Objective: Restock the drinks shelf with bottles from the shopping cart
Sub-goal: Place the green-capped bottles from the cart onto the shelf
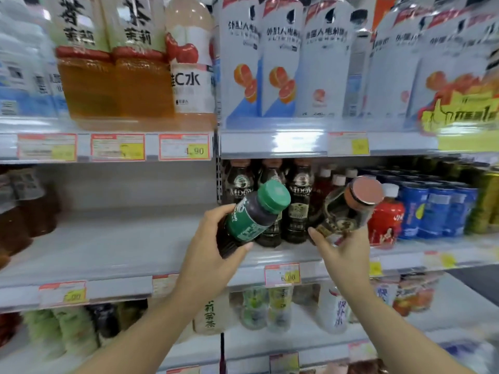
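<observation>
Your left hand (208, 238) gripped a green-capped bottle (251, 220), cap tilted up-right. Your right hand (341, 251) held a pink-capped bottle (348, 209) likewise, before "MDOV"-labelled shelf bottles (298, 201).

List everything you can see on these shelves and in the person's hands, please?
Green-capped bottle: one, dark with green label, tilted, in the left hand.
Pink-capped bottle: one, dark, tilted, in the right hand.
Dark coffee bottles: at least three, upright, middle shelf behind the hands.
Red bottle: one, white cap, middle shelf, right of the hands.
Blue cans: several, middle shelf right.
Amber tea bottles: two, top shelf left.
White cartons: a row, orange fruit print, top shelf.
Price tags: several, red-edged with yellow, on shelf edges.
Lower-shelf bottles: several, pale, blurred.
Left hand: one, gripping.
Right hand: one, gripping.
</observation>
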`<action>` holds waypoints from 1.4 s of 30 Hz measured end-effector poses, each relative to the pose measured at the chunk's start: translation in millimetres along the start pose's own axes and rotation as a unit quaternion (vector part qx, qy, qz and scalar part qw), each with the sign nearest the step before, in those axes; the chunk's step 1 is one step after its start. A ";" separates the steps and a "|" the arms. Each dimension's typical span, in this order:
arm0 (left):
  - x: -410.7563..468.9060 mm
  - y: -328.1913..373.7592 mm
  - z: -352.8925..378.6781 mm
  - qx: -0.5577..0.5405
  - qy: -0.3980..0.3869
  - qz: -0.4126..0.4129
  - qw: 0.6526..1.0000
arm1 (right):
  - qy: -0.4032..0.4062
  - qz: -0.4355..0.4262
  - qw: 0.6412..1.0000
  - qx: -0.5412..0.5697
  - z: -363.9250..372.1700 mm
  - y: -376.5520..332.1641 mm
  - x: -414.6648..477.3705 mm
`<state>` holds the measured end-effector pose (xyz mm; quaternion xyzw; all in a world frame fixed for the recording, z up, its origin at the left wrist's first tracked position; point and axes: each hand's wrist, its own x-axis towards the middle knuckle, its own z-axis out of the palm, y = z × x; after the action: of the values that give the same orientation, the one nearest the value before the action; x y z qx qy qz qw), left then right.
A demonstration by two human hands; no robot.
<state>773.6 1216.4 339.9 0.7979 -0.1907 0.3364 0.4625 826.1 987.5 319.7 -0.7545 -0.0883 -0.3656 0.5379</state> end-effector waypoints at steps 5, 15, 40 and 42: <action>6.8 -3.5 15.2 0.009 0.015 -0.011 1.000 | 0.026 -0.004 0.996 -0.089 1.2 18.3 19.8; 7.8 -6.2 34.0 0.011 0.042 -0.040 0.998 | 0.000 0.026 0.973 -0.227 6.3 30.6 36.4; 3.8 -37.4 2.6 0.001 0.097 -0.069 0.993 | 0.092 -0.143 0.975 -0.145 21.1 9.8 8.4; 8.7 -44.5 -2.1 -0.017 0.104 -0.094 0.990 | 0.004 -0.193 0.973 -0.125 33.1 0.2 4.8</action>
<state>806.3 1240.5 319.7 0.7648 -0.0711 0.3695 0.5229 844.7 1015.2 317.6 -0.7828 -0.1832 -0.4738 0.3592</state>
